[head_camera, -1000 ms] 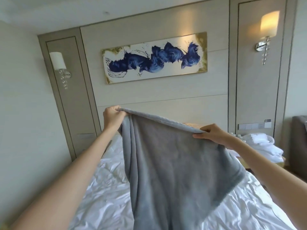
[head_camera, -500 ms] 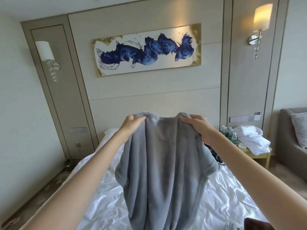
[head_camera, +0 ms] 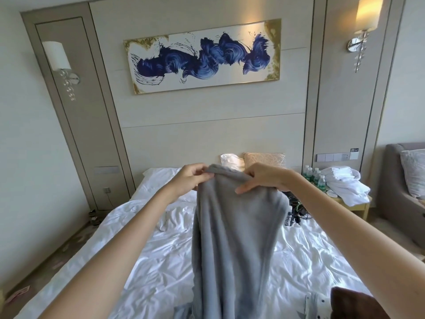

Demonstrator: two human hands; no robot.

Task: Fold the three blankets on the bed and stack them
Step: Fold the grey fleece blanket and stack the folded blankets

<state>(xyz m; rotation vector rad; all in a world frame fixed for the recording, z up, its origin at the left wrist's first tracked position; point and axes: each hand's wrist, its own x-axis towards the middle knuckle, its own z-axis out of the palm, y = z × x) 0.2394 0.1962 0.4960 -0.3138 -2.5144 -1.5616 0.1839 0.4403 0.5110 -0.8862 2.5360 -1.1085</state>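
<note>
- The grey blanket (head_camera: 234, 238) hangs in the centre of the frame. Its top edge is held up in front of the headboard, and its lower end trails to the bottom edge of the picture, over the white bed (head_camera: 149, 261).
- The left hand (head_camera: 190, 178) pinches the top of the cloth just left of centre. The right hand (head_camera: 264, 178) grips it just right of centre, fingers curled over the edge and thumb lying across the front. The 2 hands are close together, almost touching.
- The step in hand looks like the first lengthwise fold, with the 2 top corners meeting.
- To do it well, the corners should be matched edge to edge before either hand lets go, or the halves will hang uneven.
- A light shake would let the soft, limp fleece drop straight and shed its vertical creases.
- 1 hand could then take both corners while the other runs down the fold.
- Lowering it onto bare sheet would avoid the dark brown cloth (head_camera: 354, 302) and dotted cloth (head_camera: 316, 302) at lower right. Whether these are the other blankets cannot be told.
</note>
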